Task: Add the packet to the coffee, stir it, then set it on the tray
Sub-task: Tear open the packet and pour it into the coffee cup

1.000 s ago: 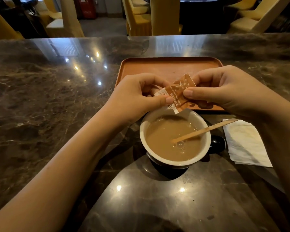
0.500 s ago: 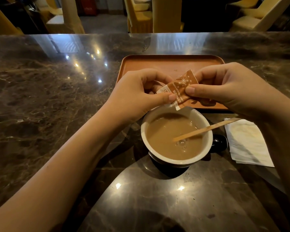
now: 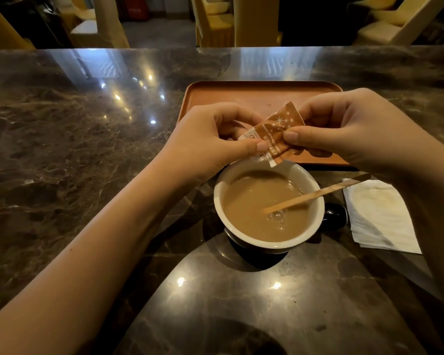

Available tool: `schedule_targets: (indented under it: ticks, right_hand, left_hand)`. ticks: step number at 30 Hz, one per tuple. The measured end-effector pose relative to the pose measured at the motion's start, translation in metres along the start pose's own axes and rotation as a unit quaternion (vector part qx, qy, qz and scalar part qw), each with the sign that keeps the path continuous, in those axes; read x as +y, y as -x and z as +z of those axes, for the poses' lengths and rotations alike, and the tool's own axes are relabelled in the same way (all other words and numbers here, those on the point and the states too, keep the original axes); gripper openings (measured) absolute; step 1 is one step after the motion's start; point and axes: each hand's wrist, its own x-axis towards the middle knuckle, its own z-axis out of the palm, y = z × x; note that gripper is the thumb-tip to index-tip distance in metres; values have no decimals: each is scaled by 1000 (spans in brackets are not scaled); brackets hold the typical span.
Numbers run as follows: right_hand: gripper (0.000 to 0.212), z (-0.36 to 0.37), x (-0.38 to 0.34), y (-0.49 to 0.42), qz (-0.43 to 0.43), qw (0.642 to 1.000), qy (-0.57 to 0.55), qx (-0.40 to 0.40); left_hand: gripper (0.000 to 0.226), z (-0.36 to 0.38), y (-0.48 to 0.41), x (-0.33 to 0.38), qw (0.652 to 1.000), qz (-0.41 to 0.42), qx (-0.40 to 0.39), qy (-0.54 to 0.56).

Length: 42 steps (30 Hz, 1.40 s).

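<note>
A small brown and white sugar packet (image 3: 276, 131) is held tilted just above the far rim of the coffee cup. My left hand (image 3: 210, 139) pinches its lower left end and my right hand (image 3: 349, 131) pinches its upper right end. The cup (image 3: 315, 221) is white inside and dark outside, full of milky coffee, with its dark handle to the right. A wooden stir stick (image 3: 313, 194) leans in the coffee, its upper end over the right rim. The orange tray (image 3: 231, 98) lies flat behind the cup, partly hidden by both hands.
A folded white napkin (image 3: 379, 216) lies right of the cup. The counter (image 3: 87, 149) is polished dark marble with light reflections. Yellow chairs (image 3: 215, 24) stand beyond its far edge.
Both hands and the packet have stayed over the cup's far rim, shifting only slightly. The packet's tilt has changed a little. The cup and stick have not moved.
</note>
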Motion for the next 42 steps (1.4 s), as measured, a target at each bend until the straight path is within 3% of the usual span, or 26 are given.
schedule_targets:
  ticks: [17,22,27,42]
  right_hand:
    - [25,0,1,-1,-2,1000,5,8]
    - [12,2,3,-1,0,1000,26,18]
    - [25,1,1,0,-3,1000,7,13]
    - [21,-2,4,1,5,999,-43,7]
  left_hand:
    - [26,0,1,0,1000,7,11,11]
    - [27,1,1,1,1000,13,6,17]
    - [26,-1,0,-1,1000,9,13,20]
    - [27,0,1,1,999,21,15,30]
